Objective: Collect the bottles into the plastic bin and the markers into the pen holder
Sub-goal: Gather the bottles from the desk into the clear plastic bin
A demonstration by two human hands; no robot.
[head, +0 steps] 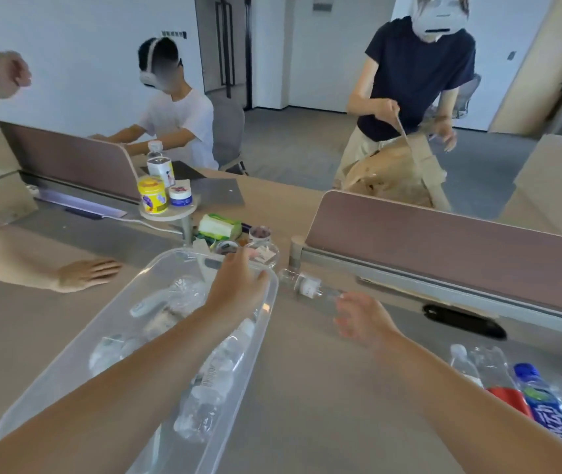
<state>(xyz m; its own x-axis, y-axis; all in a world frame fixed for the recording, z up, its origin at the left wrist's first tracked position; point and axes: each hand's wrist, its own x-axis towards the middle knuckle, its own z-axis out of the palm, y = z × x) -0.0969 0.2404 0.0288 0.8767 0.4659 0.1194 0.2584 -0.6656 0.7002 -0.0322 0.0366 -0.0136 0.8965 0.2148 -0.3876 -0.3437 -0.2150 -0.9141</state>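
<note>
Filling underway: several clear bottles lie in plastic bin (67,357), lower centre; left hand (238,285) spread on its far rim; right hand (363,318) open, empty, near clear bottle (307,285) on table (307,388); bottle cluster (529,395) lower right remains; markers, pen holder unidentifiable.

- Bare bench (307,388) strip between plastic bin (67,354) and bottle cluster (529,395): passable.
- Partition (443,241) blocks far side.
- Another person's hand (91,273) rests left of bin.

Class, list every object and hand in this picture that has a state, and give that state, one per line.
Plastic bin: lidless, several bottles lying inside.
Clear bottle: lying on the desk, outside the bin.
Blue-labelled bottle: lying on the desk, capped.
Left hand: over the bin's far rim, holding nothing.
Right hand: open, reaching toward the clear bottle.
</note>
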